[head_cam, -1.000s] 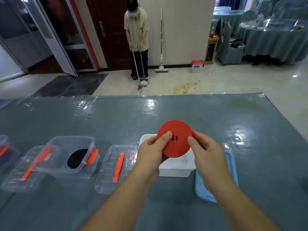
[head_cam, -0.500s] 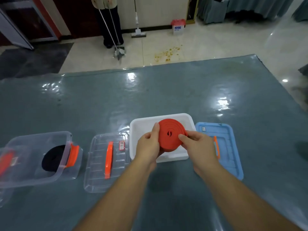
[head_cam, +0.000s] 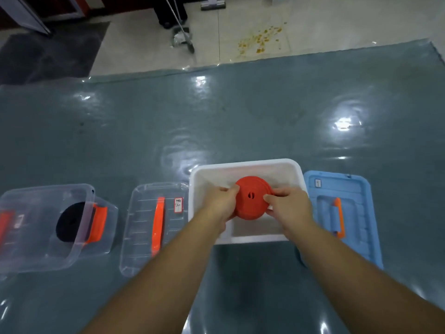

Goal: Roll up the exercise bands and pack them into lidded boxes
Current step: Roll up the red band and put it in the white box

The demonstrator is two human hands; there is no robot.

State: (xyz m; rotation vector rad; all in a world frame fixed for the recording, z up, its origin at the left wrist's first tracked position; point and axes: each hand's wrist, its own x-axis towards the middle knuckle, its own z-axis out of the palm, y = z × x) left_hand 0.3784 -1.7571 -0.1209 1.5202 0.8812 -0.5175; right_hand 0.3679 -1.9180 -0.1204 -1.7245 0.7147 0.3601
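Both hands held the red roll (head_cam: 250, 201) over the white box (head_cam: 245, 165), w/ the roll inside the box's outline, at or just below rim level; couldn't tell if it touched the floor of the box. Left hand (head_cam: 220, 203) gripped the roll's left edge, fingers curled under and thumb on top. Right hand (head_cam: 287, 204) pinched the right edge, fingers likewise wrapped round it.

Handling, as a guess: the roll looked like a flat rubbery band wound into a disc, so light and soft, not fragile, but springy. The outer turns stepped slightly, which suggests the coil wants to loosen once released. Best hold is the one shown: opp. sides of the rim, squeezing inward so the loose end stays trapped. Holding by the centre hole would prob. let the layers telescope. Surface seemed matte, so grip shouldn't slip.

The blue lid (head_cam: 337, 213) lay on the bench (head_cam: 240, 116) just right of the box, orange handle up, near enough to grab after the drop. To the left sat a clear lid (head_cam: 154, 225), and further left a clear box (head_cam: 48, 225) w/ a black roll (head_cam: 69, 221) inside.

Step in hand looked like setting the roll down flat; lid not yet on.
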